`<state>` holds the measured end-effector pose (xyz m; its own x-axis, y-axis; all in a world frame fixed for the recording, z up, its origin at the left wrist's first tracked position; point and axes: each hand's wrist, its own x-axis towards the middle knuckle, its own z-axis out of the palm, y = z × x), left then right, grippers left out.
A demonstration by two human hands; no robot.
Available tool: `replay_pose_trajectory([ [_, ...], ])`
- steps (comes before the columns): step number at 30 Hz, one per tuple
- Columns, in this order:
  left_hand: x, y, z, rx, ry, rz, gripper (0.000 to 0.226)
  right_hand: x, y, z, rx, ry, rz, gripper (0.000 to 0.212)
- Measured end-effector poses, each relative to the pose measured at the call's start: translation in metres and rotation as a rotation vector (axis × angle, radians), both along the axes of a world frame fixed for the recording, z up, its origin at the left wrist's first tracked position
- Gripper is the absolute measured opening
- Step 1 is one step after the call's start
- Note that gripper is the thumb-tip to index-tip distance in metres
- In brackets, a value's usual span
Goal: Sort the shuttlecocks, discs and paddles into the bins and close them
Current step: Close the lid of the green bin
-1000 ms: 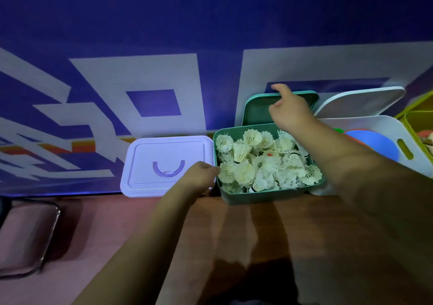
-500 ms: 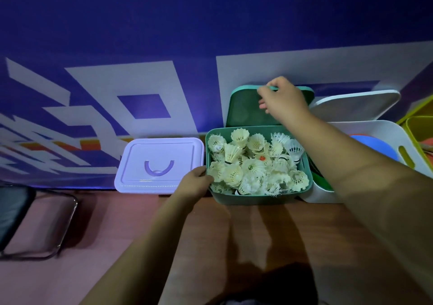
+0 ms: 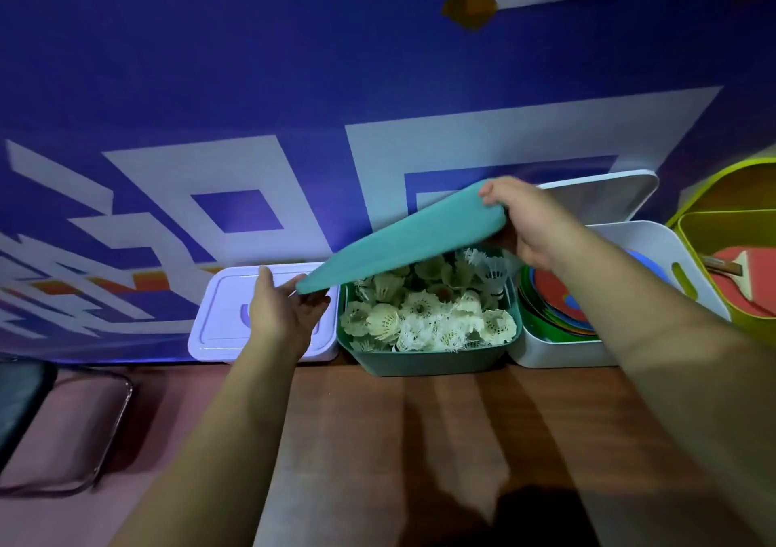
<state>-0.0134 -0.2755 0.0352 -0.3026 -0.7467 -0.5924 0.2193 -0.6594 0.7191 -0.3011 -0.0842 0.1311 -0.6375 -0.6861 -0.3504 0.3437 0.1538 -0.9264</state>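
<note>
Your right hand (image 3: 529, 227) grips the far right corner of the teal lid (image 3: 403, 235), thumb on top and fingers below. Your left hand (image 3: 281, 315) is spread wide, and its fingers touch the low left corner from beneath. The lid hangs tilted above the green bin (image 3: 432, 357), its right side high and not yet seated.

The lid looks like thin, stiff plastic, so I judge it light but a little slippery. Hold it at two opposite corners and press along the rim. The shuttlecocks (image 3: 420, 315) are light and fragile, and they heap close to the rim, so a skirt caught under the edge could be crushed.

I count four bins: a lavender bin (image 3: 218, 315), closed, on the left; the green one; a white bin (image 3: 558, 353) with stacked discs (image 3: 554, 298); and a yellow-green bin (image 3: 705, 227) with one paddle (image 3: 751, 290) visible. A white lid (image 3: 604, 198) leans behind. The shuttlecocks and discs are too many to count.
</note>
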Motion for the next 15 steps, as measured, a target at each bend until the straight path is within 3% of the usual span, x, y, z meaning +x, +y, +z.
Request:
replay_pose_trajectory([
  [3,-0.004,0.016,-0.01,-0.108,-0.109,-0.069,0.02,-0.012,0.026,-0.047,0.124,0.143,0.075,0.049],
  [6,0.0,0.029,-0.036,-0.2,-0.288,-0.199,0.02,-0.018,0.048,-0.079,0.338,0.335,0.119,0.08],
  [8,0.002,0.041,-0.043,-0.247,-0.431,-0.245,0.025,-0.016,0.056,-0.095,0.418,0.419,0.146,0.077],
  [11,0.003,0.054,-0.05,-0.35,-0.583,-0.249,0.03,-0.004,0.063,-0.108,0.462,0.587,0.139,0.053],
  [15,0.008,0.061,-0.053,-0.434,-0.711,-0.293,0.028,0.008,0.067,-0.117,0.508,0.719,0.105,0.058],
])
